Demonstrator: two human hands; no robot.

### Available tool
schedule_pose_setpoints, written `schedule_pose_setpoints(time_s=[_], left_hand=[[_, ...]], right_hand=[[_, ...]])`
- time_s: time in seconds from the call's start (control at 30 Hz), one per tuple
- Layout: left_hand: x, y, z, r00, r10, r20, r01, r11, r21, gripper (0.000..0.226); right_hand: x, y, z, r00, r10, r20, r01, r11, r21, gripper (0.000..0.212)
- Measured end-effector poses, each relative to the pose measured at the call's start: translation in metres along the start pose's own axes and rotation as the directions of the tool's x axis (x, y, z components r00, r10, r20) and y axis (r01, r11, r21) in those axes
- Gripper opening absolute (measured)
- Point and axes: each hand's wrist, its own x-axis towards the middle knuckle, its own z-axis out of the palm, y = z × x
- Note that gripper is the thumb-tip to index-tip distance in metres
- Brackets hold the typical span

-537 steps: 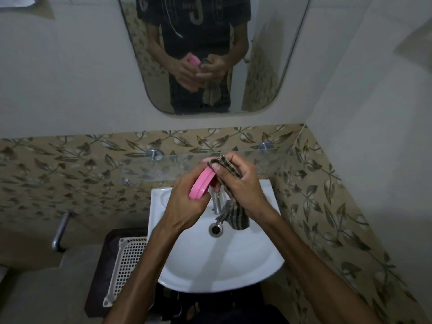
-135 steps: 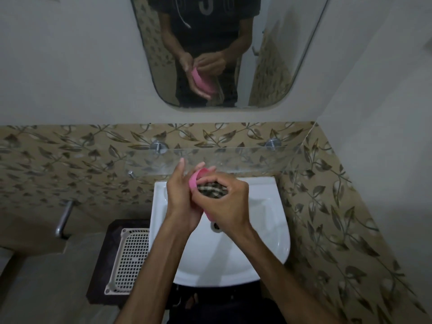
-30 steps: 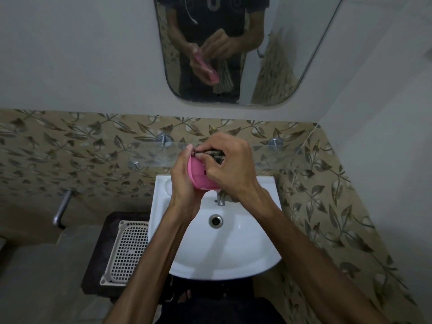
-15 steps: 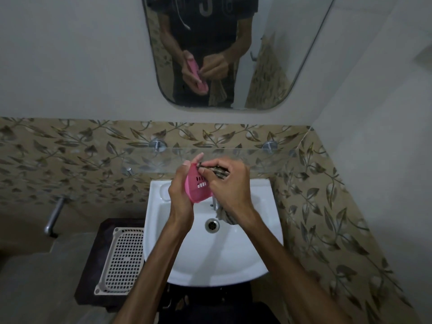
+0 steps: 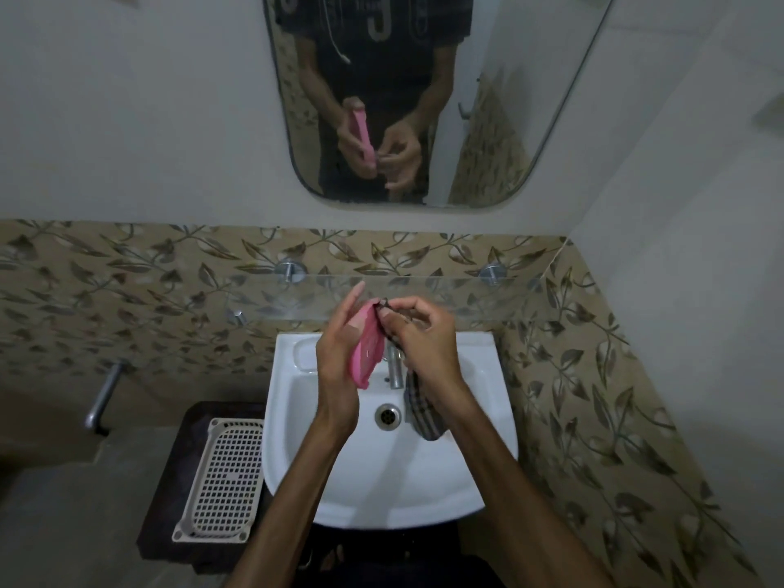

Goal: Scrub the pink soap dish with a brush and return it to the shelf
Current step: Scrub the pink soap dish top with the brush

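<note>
Clasped in the left hand (image 5: 335, 367), one pink soap dish (image 5: 367, 352); the right hand (image 5: 418, 341) pinches one checked cloth (image 5: 420, 407).

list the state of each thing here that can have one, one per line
pink soap dish: held on edge over the basin, off the shelf
left hand: holds the dish
right hand: pinches the checked cloth at the dish's top edge
checked cloth: hanging below the right hand
tap: no water seen running
sink: drain open
glass shelf: nothing seen on it
</note>
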Motion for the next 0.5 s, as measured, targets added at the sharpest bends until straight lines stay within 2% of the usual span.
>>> schedule_pose_setpoints(time_s=[0.03,0.13,0.2,0.27,0.33,0.4,0.43,0.5], left_hand=[[-0.002,-0.003,0.001,1.000,0.005,0.002,-0.005,1.000,0.016,0.067],[-0.003,-0.008,0.001,0.998,-0.014,0.060,0.012,0.999,0.043,0.063],[-0.001,-0.009,0.000,0.993,-0.042,0.111,0.035,0.997,0.065,0.068],[0.000,-0.008,-0.002,0.982,-0.102,0.156,0.088,0.992,0.095,0.080],[0.000,-0.006,-0.006,0.970,-0.203,0.136,0.189,0.976,0.109,0.072],[0.000,-0.002,-0.012,0.931,-0.345,0.120,0.346,0.938,0.008,0.043],[-0.001,0.000,-0.014,0.903,-0.404,0.142,0.418,0.904,-0.086,0.037],[-0.003,0.002,-0.016,0.870,-0.462,0.170,0.491,0.842,-0.223,0.043]], right_hand=[[0.001,0.002,0.000,0.995,0.088,0.043,-0.089,0.996,0.019,0.002],[0.004,0.005,0.001,0.946,0.284,0.155,-0.304,0.943,0.132,0.008],[0.003,0.006,0.001,0.935,0.317,0.159,-0.345,0.917,0.200,0.010],[0.000,0.006,0.001,0.947,0.295,0.129,-0.319,0.918,0.238,0.012],[-0.003,0.006,0.003,0.984,0.169,0.062,-0.178,0.962,0.209,0.011],[-0.008,0.005,0.006,0.996,-0.088,0.020,0.088,0.996,0.005,0.010],[-0.012,0.005,0.008,0.974,-0.220,0.057,0.225,0.966,-0.130,0.010],[-0.019,0.004,0.010,0.896,-0.409,0.171,0.443,0.842,-0.307,0.014]])
